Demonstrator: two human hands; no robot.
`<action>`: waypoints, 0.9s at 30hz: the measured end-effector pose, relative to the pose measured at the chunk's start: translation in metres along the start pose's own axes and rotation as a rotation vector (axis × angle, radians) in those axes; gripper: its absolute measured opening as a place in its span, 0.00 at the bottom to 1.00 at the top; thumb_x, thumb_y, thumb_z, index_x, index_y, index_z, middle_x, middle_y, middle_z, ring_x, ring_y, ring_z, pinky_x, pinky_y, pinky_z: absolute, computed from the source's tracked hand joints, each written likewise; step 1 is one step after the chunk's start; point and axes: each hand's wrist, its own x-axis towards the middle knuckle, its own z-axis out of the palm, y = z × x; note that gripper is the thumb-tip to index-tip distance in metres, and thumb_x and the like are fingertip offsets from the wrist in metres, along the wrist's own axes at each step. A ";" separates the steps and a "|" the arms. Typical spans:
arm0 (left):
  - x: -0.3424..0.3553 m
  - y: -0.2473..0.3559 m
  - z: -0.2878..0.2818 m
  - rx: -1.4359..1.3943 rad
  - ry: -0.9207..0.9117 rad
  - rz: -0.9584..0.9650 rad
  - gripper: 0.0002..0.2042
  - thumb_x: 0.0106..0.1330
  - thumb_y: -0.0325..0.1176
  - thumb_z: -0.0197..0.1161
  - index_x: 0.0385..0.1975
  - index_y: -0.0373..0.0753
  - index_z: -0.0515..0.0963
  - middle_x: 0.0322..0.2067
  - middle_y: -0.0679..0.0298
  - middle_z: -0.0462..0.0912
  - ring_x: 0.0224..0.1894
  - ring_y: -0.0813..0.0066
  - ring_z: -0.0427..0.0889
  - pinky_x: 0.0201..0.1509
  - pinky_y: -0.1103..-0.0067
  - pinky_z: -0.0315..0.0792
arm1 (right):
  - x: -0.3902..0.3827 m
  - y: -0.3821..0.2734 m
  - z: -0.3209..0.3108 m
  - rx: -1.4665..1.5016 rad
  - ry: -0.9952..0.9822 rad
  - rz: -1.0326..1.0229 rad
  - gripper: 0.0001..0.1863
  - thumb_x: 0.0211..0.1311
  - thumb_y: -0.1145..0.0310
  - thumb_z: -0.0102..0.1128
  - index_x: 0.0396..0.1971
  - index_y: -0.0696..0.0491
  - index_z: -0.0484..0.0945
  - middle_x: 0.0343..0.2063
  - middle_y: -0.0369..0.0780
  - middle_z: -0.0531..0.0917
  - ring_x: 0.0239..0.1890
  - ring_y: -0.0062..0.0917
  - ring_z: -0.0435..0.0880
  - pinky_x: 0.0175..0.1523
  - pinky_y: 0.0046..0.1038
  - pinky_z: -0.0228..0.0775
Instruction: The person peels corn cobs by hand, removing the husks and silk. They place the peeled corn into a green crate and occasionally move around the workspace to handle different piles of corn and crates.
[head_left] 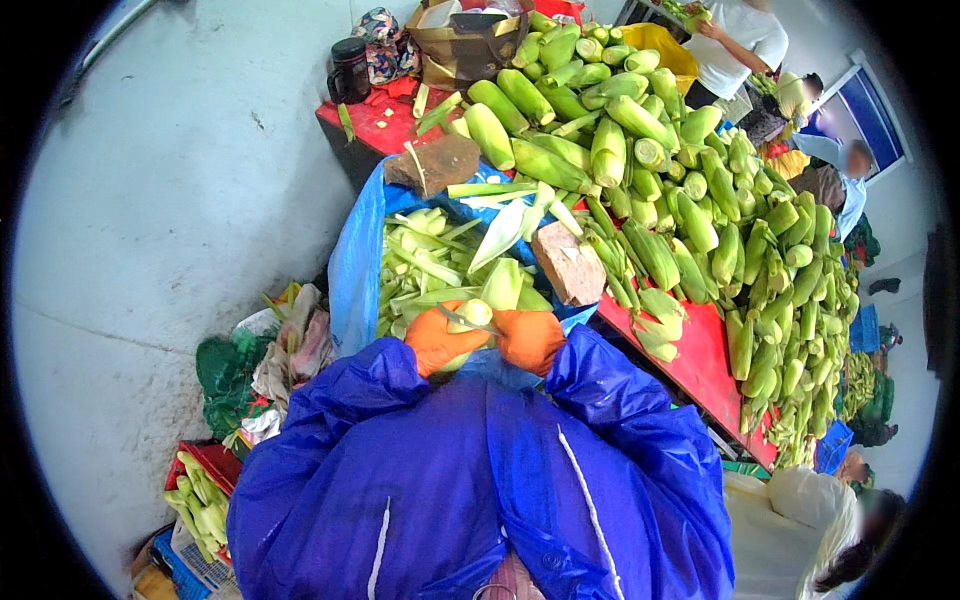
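My left hand [438,340], in an orange glove, is closed round an ear of corn [474,312] whose pale cut end faces up. My right hand [530,340], gloved in orange too, is closed just to the right of it. A thin grey blade [462,321] reaches from the right hand across the corn; its handle is hidden in the fist. Below both hands, a blue plastic sheet [352,290] forms a bag full of green husks [425,262]. Loose husk leaves [500,236] lie over its far edge.
Unhusked corn [640,160] is piled high on the red table [690,368], ahead and to the right. Two bricks, one [432,165] at the far edge and one [568,262] on the right, weigh down the sheet. A dark mug [349,70] stands far left. Other people work beyond.
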 end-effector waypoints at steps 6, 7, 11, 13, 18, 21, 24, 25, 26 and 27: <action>-0.009 -0.004 0.010 0.226 0.175 -0.017 0.24 0.54 0.41 0.71 0.48 0.37 0.76 0.39 0.63 0.82 0.41 0.76 0.79 0.46 0.77 0.73 | -0.001 0.009 0.021 -0.001 -0.006 0.077 0.15 0.54 0.65 0.55 0.42 0.50 0.79 0.27 0.49 0.82 0.31 0.44 0.83 0.36 0.41 0.74; -0.009 -0.005 0.007 0.232 0.131 -0.038 0.24 0.54 0.41 0.71 0.49 0.37 0.75 0.40 0.63 0.82 0.42 0.76 0.79 0.47 0.77 0.72 | -0.002 0.010 0.025 0.012 0.026 0.075 0.14 0.54 0.65 0.54 0.41 0.50 0.79 0.27 0.49 0.82 0.30 0.44 0.82 0.36 0.41 0.74; 0.002 -0.001 -0.021 -0.035 -0.171 -0.063 0.25 0.56 0.38 0.70 0.53 0.38 0.73 0.45 0.62 0.80 0.47 0.75 0.77 0.54 0.77 0.69 | -0.004 0.006 0.014 0.041 0.037 0.014 0.13 0.55 0.65 0.54 0.40 0.50 0.78 0.26 0.50 0.82 0.30 0.45 0.82 0.35 0.42 0.74; 0.005 -0.001 -0.028 -0.204 -0.302 -0.065 0.26 0.56 0.37 0.69 0.55 0.38 0.72 0.47 0.63 0.79 0.49 0.75 0.76 0.56 0.77 0.68 | 0.001 -0.005 0.000 0.041 -0.035 0.004 0.12 0.55 0.64 0.55 0.39 0.51 0.78 0.26 0.50 0.82 0.30 0.46 0.82 0.34 0.42 0.74; 0.002 -0.009 -0.022 -0.207 -0.233 -0.090 0.23 0.58 0.36 0.67 0.53 0.37 0.73 0.46 0.64 0.80 0.49 0.76 0.76 0.55 0.78 0.68 | 0.001 -0.006 0.012 0.036 0.033 0.006 0.09 0.53 0.65 0.55 0.33 0.52 0.76 0.23 0.50 0.80 0.27 0.47 0.81 0.32 0.44 0.72; -0.003 -0.012 -0.012 -0.073 -0.011 -0.069 0.23 0.55 0.38 0.69 0.49 0.36 0.74 0.43 0.64 0.81 0.45 0.75 0.78 0.50 0.78 0.71 | 0.006 -0.005 0.020 0.037 0.057 0.017 0.08 0.52 0.67 0.55 0.31 0.52 0.75 0.21 0.49 0.79 0.26 0.47 0.80 0.32 0.44 0.71; -0.014 0.011 -0.002 0.198 0.216 -0.081 0.23 0.52 0.41 0.72 0.46 0.36 0.77 0.38 0.61 0.84 0.40 0.74 0.81 0.45 0.77 0.74 | 0.012 0.010 0.025 0.033 -0.017 0.004 0.10 0.51 0.67 0.55 0.34 0.52 0.76 0.23 0.50 0.80 0.28 0.47 0.81 0.33 0.43 0.72; -0.016 0.014 0.000 0.304 0.274 -0.106 0.26 0.50 0.43 0.73 0.46 0.35 0.77 0.37 0.58 0.84 0.40 0.72 0.82 0.45 0.75 0.75 | 0.012 0.010 0.024 0.014 -0.107 0.081 0.15 0.50 0.67 0.55 0.39 0.51 0.78 0.27 0.50 0.82 0.31 0.45 0.82 0.36 0.42 0.74; -0.016 0.010 0.000 0.249 0.256 -0.101 0.26 0.50 0.43 0.73 0.46 0.35 0.76 0.38 0.58 0.84 0.41 0.72 0.82 0.45 0.75 0.75 | 0.011 0.008 0.021 0.019 -0.113 0.081 0.16 0.50 0.67 0.55 0.41 0.51 0.78 0.28 0.50 0.82 0.31 0.44 0.82 0.36 0.41 0.74; -0.016 0.002 -0.002 0.196 0.244 -0.098 0.26 0.50 0.43 0.73 0.46 0.34 0.76 0.39 0.58 0.83 0.41 0.72 0.81 0.46 0.75 0.74 | 0.011 0.004 0.017 0.026 -0.120 0.076 0.18 0.50 0.67 0.55 0.43 0.51 0.78 0.29 0.49 0.82 0.32 0.44 0.83 0.37 0.41 0.74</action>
